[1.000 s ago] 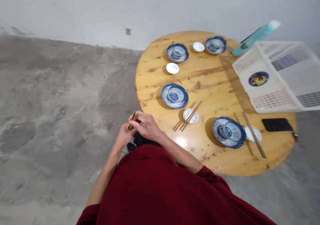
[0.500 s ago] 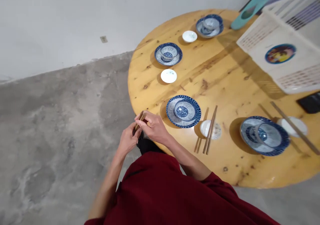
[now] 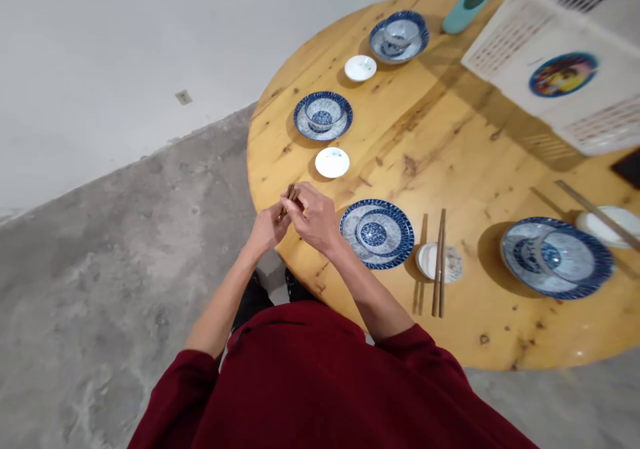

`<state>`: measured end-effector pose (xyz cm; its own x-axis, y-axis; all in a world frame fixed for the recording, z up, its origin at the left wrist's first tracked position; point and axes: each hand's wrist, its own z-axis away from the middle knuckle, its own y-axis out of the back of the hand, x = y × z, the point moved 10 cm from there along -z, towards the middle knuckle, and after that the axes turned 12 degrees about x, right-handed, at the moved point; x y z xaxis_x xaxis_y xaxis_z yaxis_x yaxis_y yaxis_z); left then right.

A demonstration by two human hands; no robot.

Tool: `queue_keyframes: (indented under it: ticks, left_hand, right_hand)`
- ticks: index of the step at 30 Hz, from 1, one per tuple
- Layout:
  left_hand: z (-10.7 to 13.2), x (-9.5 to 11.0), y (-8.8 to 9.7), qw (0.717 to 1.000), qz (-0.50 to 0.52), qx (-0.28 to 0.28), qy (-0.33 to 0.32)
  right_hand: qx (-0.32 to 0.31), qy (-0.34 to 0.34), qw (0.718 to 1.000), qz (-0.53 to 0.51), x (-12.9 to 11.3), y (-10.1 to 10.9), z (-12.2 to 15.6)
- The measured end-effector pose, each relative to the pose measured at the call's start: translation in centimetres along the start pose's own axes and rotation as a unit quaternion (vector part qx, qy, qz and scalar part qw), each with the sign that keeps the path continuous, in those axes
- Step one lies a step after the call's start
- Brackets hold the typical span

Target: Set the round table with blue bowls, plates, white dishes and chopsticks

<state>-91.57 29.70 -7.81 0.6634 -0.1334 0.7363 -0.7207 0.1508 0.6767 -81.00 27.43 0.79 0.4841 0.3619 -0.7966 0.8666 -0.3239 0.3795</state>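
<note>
Both my hands meet over the left edge of the round wooden table (image 3: pixel 380 149). My left hand (image 3: pixel 269 228) is closed around a small bundle of brown wooden chopsticks (image 3: pixel 291 192). The fingers of my right hand (image 3: pixel 315 217) pinch the same bundle near its upper end. Most of its length is hidden by my hands, and I cannot tell how many sticks are there. Right of my right hand sits a blue-patterned plate (image 3: pixel 404 254) with a bowl (image 3: pixel 374 234) on it. A small white dish (image 3: pixel 332 162) lies just beyond my hands.
Chopsticks (image 3: pixel 439 262) rest across a white dish (image 3: pixel 426 260), and another pair (image 3: pixel 595 210) lies further right. More plates with bowls stand at right (image 3: pixel 595 262) and along the far left side (image 3: pixel 345 124). A white plastic basket (image 3: pixel 530 69) and a turquoise object (image 3: pixel 457 17) occupy the back right.
My view has shifted, and both hands have moved forward toward the white dish at the table's left edge. The chopsticks stay in both hands.
</note>
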Motion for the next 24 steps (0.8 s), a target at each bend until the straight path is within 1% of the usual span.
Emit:
queue_keyframes:
  ticks: [4,6,10,14,18,21,24]
  left_hand:
    - [-3.4,0.1,-0.8,0.998,0.032,-0.035,-0.032]
    - [-5.0,0.1,-1.0,0.996,0.04,-0.057,-0.05]
    - [-8.2,0.2,-0.5,0.99,0.036,-0.087,-0.101]
    - [-11.2,-0.2,-0.1,0.983,0.007,-0.118,-0.14]
    - [-12.8,-0.8,-0.6,0.969,-0.016,-0.175,-0.172]
    - [-13.1,-0.9,-1.1,0.956,-0.026,-0.22,-0.195]
    - [-13.2,-0.9,-1.6,0.944,-0.03,-0.257,-0.205]
  right_hand:
    - [0.046,-0.022,0.998,0.027,1.7,-0.3,-1.8]
    - [0.07,-0.03,0.996,0.046,2.1,-0.4,-2.6]
    - [0.113,-0.03,0.99,0.083,1.6,-0.8,-4.5]
    - [0.152,-0.031,0.981,0.12,0.9,-1.9,-6.3]
    - [0.179,-0.069,0.971,0.145,1.8,-3.3,-6.7]
    - [0.196,-0.111,0.96,0.165,2.9,-4.0,-6.2]
    - [0.219,-0.138,0.949,0.179,3.3,-4.2,-5.8]
